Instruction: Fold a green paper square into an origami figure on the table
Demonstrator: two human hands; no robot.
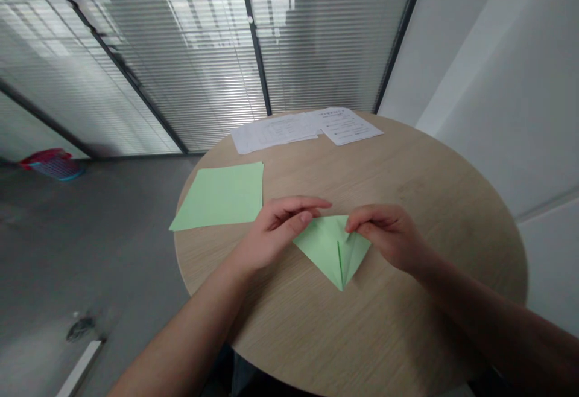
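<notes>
A folded sheet of light green paper (323, 241) lies on the round wooden table, shaped like a triangle with its point toward me. Creases and a raised flap run down its right half to the tip. My left hand (278, 225) is at the upper left corner, thumb on the paper and long fingers stretched along behind the top edge; it seems to hold that corner lightly. At the upper right, my right hand (389, 231) pinches the paper's flap between thumb and curled fingers.
A stack of flat green paper (221, 195) rests at the table's left edge. White printed sheets (280, 131) overlap at the far side of the wooden table (443, 204). A red and blue plastic basket (56, 165) stands on the floor at left, by the glass partition with blinds.
</notes>
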